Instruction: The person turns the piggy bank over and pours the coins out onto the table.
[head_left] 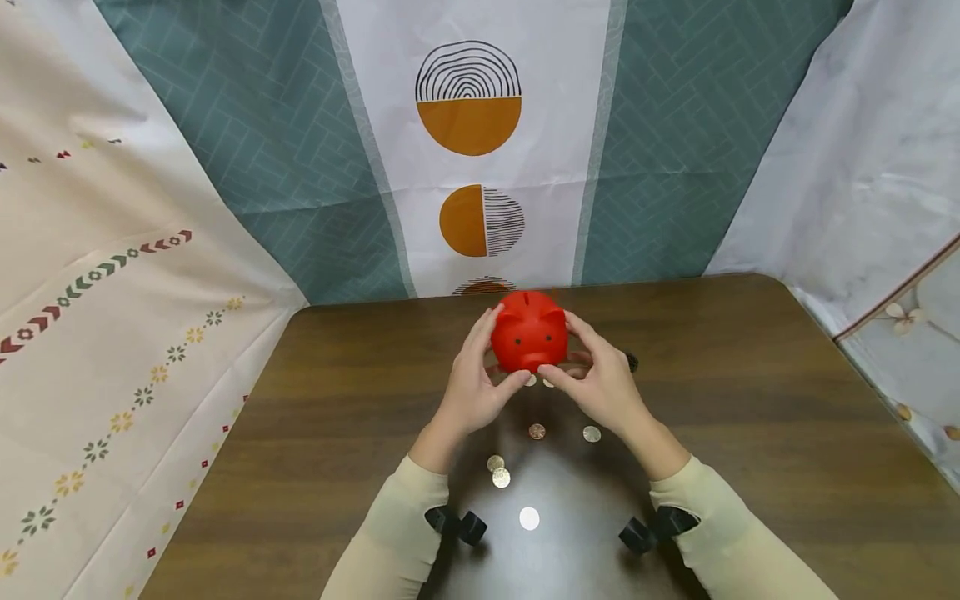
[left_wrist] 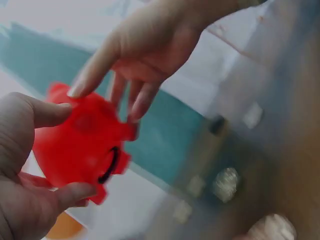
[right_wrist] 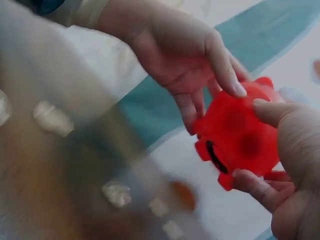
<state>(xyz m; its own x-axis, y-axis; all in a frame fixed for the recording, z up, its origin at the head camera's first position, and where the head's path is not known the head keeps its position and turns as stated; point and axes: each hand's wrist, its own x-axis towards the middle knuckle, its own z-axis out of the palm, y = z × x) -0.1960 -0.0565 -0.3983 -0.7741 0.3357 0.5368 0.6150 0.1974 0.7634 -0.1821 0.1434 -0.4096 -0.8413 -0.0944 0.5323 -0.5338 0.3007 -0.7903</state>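
A red piggy bank is held up over the far part of the table, its snout toward me and a coin slot on top. My left hand grips its left side, and my right hand holds the right side, thumbs low near the snout. From the left wrist view, a black plug shows on the belly of the bank between its short feet. The right wrist view shows that same plug and fingers spread round the body.
Several coins lie below the hands: a copper one, a silver one, two golden ones touching, and a bright one nearer me. A small dark object sits beside the right hand. Patterned cloth hangs behind the wooden table.
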